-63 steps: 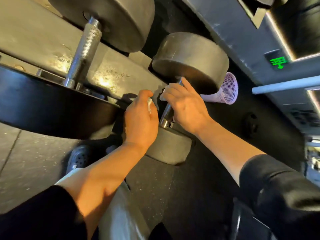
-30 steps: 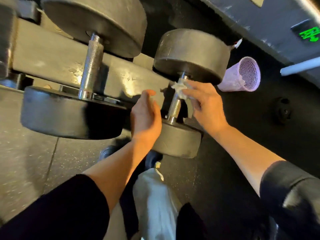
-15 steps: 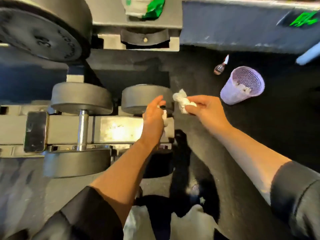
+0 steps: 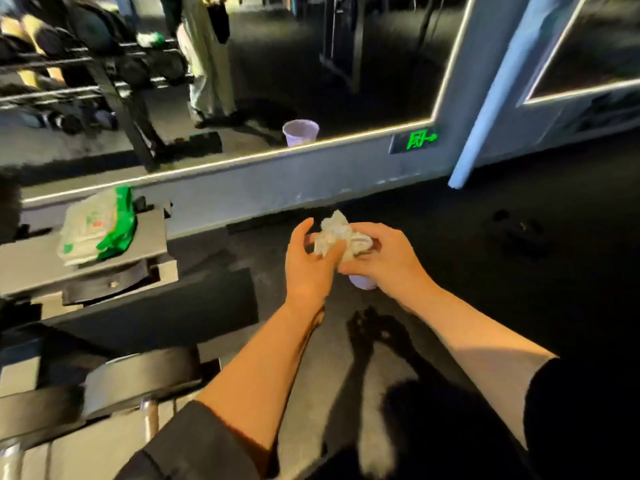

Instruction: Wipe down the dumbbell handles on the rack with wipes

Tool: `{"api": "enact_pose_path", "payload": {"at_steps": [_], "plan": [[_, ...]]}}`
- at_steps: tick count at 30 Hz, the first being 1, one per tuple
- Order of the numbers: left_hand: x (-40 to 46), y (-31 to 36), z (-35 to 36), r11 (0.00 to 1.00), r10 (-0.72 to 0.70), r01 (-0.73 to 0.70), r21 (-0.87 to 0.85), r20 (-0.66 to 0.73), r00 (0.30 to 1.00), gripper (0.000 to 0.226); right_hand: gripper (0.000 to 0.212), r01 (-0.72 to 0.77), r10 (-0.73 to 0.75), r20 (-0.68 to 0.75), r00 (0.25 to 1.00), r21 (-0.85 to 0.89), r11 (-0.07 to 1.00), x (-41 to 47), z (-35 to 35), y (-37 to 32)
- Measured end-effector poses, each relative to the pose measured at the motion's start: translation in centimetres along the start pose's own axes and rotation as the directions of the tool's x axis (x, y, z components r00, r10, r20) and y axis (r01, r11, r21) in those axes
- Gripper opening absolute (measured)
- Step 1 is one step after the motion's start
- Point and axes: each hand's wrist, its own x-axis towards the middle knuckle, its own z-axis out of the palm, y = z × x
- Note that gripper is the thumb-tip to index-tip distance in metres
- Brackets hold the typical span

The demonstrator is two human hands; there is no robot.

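Both hands off the rack, meeting over the floor. Right hand (image 4: 381, 259) pinches a crumpled wipe (image 4: 334, 235), fingers curled round the wad. Left hand (image 4: 308, 261) is half open, fingers loosely bent, fingertips touching the same wad from its side — can't tell if it actually grips. Directly under the right hand a sliver of the lilac bin (image 4: 362, 282) shows, so my read is the used wipe is about to be dropped.

Dumbbell (image 4: 138, 379) sits on the rack (image 4: 104, 317) below and to the left of the left hand, well apart from it; its handle (image 4: 149, 419) is only partly visible and blurred. Fresh wipes pack (image 4: 98, 225) lies on the rack's top plate, further left of the left hand.

Handling, as judgement:
- Wipe — soft, light, damp, no stiffness; bunch it in the fingers and wrap it round the bar.
- Dumbbell — heavy, rigid; leave it cradled, don't lift.
- Handle — metal, looks grippy rather than slick; take hold mid-bar, between the 2 heads.
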Motion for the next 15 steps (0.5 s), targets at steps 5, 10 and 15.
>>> {"api": "enact_pose_path", "payload": {"at_steps": [5,10,15], "plan": [[3.6,-2.3,3.7,0.993,-0.070,0.034,0.115,0.330,0.941,0.029,0.035,-0.133,0.135,-0.063,0.989,0.041,0.990,1.3,-3.1,3.8],[10.4,-6.6,6.1,0.972,-0.215,0.149,0.180,0.438,0.873,0.030,0.026,-0.307,0.315,-0.245,0.917,0.072,0.949,5.9,-5.0,8.9],[20.7,-9.8,9.6,0.958,-0.282,0.229,0.175,0.408,0.868,0.025,0.015,-0.395,0.401,-0.277,0.873,0.079,0.915,15.5,-6.2,12.1]]}}
